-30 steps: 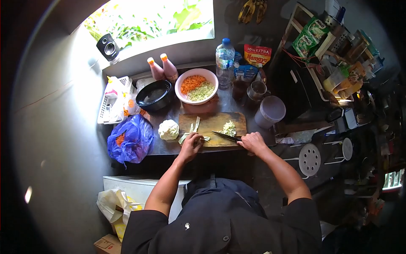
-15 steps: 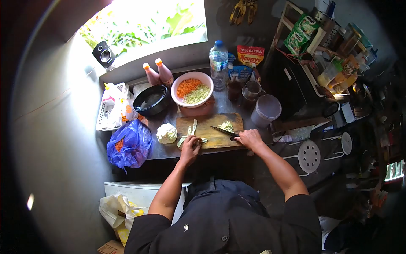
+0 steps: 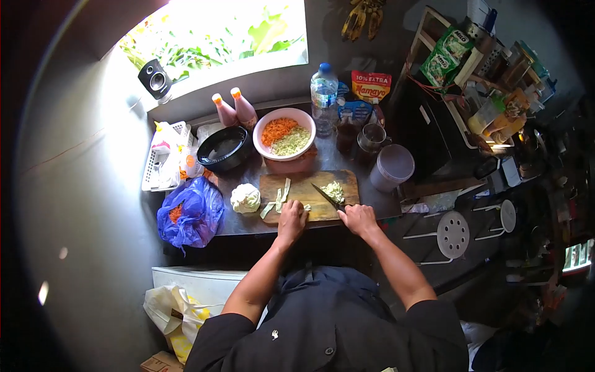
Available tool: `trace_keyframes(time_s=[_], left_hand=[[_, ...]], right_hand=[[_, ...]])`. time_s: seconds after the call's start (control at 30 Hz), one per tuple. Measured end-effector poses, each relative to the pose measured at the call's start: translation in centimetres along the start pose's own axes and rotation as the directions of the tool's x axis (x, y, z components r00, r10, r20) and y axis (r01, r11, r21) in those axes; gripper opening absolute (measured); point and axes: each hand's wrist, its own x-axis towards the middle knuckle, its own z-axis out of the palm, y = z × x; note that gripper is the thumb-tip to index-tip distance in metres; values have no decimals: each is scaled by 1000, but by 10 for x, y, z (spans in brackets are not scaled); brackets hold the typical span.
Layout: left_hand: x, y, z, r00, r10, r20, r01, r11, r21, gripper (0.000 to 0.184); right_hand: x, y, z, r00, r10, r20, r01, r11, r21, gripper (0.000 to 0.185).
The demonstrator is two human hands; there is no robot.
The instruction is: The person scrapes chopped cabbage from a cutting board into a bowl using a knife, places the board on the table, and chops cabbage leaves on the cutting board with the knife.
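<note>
My right hand (image 3: 358, 219) is closed round the handle of a dark knife (image 3: 324, 195), whose blade slants up and left over the wooden cutting board (image 3: 310, 180). Just beside the blade lies a small heap of chopped cabbage (image 3: 334, 191). At the board's front edge my left hand (image 3: 292, 220) has its fingers curled down on a pale cabbage strip (image 3: 307, 208), mostly hidden beneath them. More cabbage strips (image 3: 279, 199) rest on the board's left part. Left of the board sits a partly cut cabbage head (image 3: 245, 198).
Behind the board stand a pink bowl (image 3: 257, 139) of shredded carrot and cabbage, a black basin (image 3: 217, 162) and a water bottle (image 3: 323, 102). A lidded tub (image 3: 393, 167) is close on the right. A blue plastic bag (image 3: 204, 214) lies at the left table edge.
My left hand has moved right along the board's front edge, nearer the knife. My right hand has shifted slightly left, and the knife now points more steeply away from me beside the chopped heap.
</note>
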Motion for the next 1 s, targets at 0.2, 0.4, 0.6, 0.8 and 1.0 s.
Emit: trace_keyframes(time_s=[0.2, 0.4, 0.6, 0.8, 1.0], left_hand=[[14, 11, 8, 997, 74, -34, -76, 996, -48, 18], [16, -12, -3, 918, 376, 122, -394, 900, 188, 21], [8, -17, -3, 921, 351, 171, -389, 860, 331, 30], [8, -18, -2, 920, 336, 202, -389, 848, 359, 31], [8, -25, 2, 919, 347, 186, -391, 854, 343, 35]], right_hand=[[3, -56, 2, 974, 219, 53, -225, 952, 206, 34], [0, -79, 7, 960, 227, 163, -259, 942, 216, 32], [-4, -91, 14, 934, 184, 306, -217, 973, 80, 28], [-4, -106, -4, 918, 211, 336, -242, 969, 53, 25], [3, -103, 3, 946, 164, 279, -173, 985, 9, 20]])
